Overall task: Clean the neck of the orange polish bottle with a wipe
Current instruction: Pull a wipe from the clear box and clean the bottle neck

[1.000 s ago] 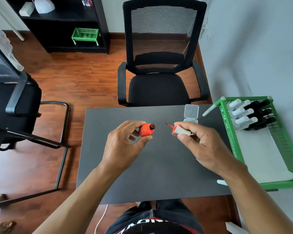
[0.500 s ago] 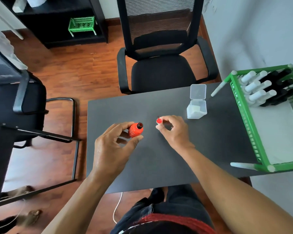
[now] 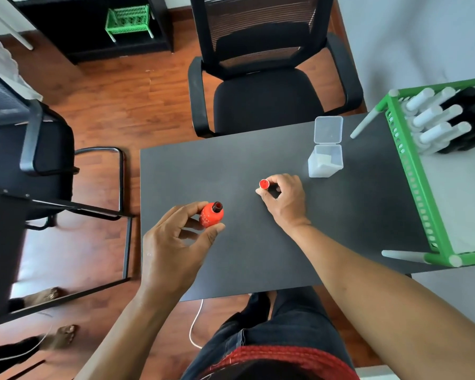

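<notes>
My left hand [image 3: 173, 242] grips the orange polish bottle [image 3: 211, 214] by its round body, above the dark table [image 3: 231, 165]. The bottle is uncapped and its dark neck points up and away from me. My right hand [image 3: 284, 200] holds the bottle's cap [image 3: 263, 184] at table level right of the bottle, orange end facing up; the brush is hidden under my fingers. A clear plastic box [image 3: 325, 160] with its lid flipped open stands beyond my right hand, with white wipes inside.
A green rack [image 3: 412, 171] at the table's right edge holds several white and black bottles lying on a white liner. A black office chair [image 3: 263, 86] stands at the far side, another chair at the left.
My right hand turned the cap upright and brought it down toward the table. My head tilted down, so the scene shifted in view. The left hand still holds the bottle.
</notes>
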Tool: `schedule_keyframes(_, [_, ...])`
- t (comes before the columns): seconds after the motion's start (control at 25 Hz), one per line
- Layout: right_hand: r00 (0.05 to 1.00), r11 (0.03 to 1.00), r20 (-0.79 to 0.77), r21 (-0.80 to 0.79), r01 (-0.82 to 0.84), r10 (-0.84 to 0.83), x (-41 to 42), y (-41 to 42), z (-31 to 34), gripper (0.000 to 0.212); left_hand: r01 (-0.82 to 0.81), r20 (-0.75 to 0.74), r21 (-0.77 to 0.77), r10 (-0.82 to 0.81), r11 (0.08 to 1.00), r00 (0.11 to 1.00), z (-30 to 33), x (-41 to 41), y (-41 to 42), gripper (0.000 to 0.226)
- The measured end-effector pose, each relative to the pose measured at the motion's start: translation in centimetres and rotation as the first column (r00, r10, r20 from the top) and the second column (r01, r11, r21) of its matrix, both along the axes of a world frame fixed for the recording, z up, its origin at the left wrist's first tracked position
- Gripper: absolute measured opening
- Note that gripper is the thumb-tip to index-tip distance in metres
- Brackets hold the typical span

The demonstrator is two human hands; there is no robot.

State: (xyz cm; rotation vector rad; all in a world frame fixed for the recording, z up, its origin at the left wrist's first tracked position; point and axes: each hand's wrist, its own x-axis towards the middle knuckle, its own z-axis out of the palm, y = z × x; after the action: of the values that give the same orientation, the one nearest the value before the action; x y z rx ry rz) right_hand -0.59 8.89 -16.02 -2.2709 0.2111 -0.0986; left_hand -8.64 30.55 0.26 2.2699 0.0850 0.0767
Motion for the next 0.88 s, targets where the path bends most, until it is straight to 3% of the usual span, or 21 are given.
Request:
schedule_keyframes(0.28, [0.997,0.988,-0.013,-0.134,-0.075,0.074,-1.9,-1.7,1.2,0.035,0.019,0.022,-0.053,-0.018,0.998,1.0,0.0,0.1,-1.0,0.033])
schedule_keyframes(0.52, [0.996,0.988,0.087,-0.147,0.048,-0.036,-5.5,-5.7,6.2,0.023,0.047,0.027,-0.161,-0.043,0.986,0.999,-0.2,0.4,-2.6,0.028])
schedule_keyframes(0.72, [0.984,0.983,0.146,-0.134,0.122,-0.102,-3.4,-9.2,10.6,0.012,0.065,0.007,-0.237,-0.066,0.969,0.998,-0.6,1.0,-4.8,0.029])
schedule_keyframes(0.88, [0.993,0.964,0.083,-0.247,0.097,-0.078,-0.6,-11.0,11.4,0.017,0.062,0.0,-0.249,-0.064,0.967,0.998,-0.9,1.5,-6.4,0.03])
